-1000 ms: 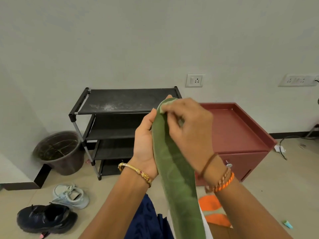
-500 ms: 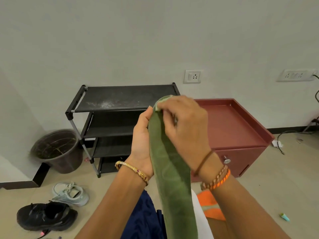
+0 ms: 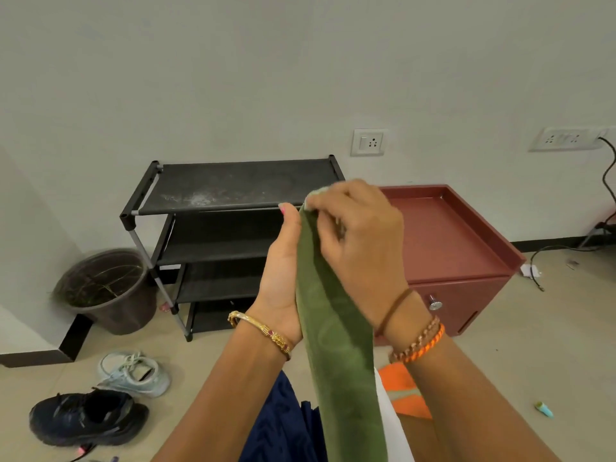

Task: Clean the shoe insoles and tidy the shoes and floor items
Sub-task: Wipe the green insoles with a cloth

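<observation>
Both hands are raised in front of the person, holding a green insole (image 3: 333, 335) upright by its upper end. The left hand (image 3: 281, 281) backs the insole along its left edge, palm against it and thumb tip pressed near the top; its other fingers are hidden behind the insole. The right hand (image 3: 358, 241) curls over the insole's top from the right, its fingertips pinching the tip. The insole's lower end runs down out of view at the bottom edge, between the two forearms. A gold bangle (image 3: 263, 330) sits on the left wrist; brown and orange cords (image 3: 418, 345) circle the right wrist. Behind the hands, against the wall, stands a black shoe rack (image 3: 213, 208), its top shelf dusted with pale powder. A dark red cabinet (image 3: 456, 248) stands just beside the rack on its right. At the rack's left front corner, a dark plant pot (image 3: 106, 291) sits on the floor (image 3: 533, 345). Near the floor's lower left lie a white sneaker (image 3: 135, 373) and, just in front of it, a black sneaker (image 3: 86, 416). A small teal object (image 3: 544, 409) lies on the floor at lower right.
</observation>
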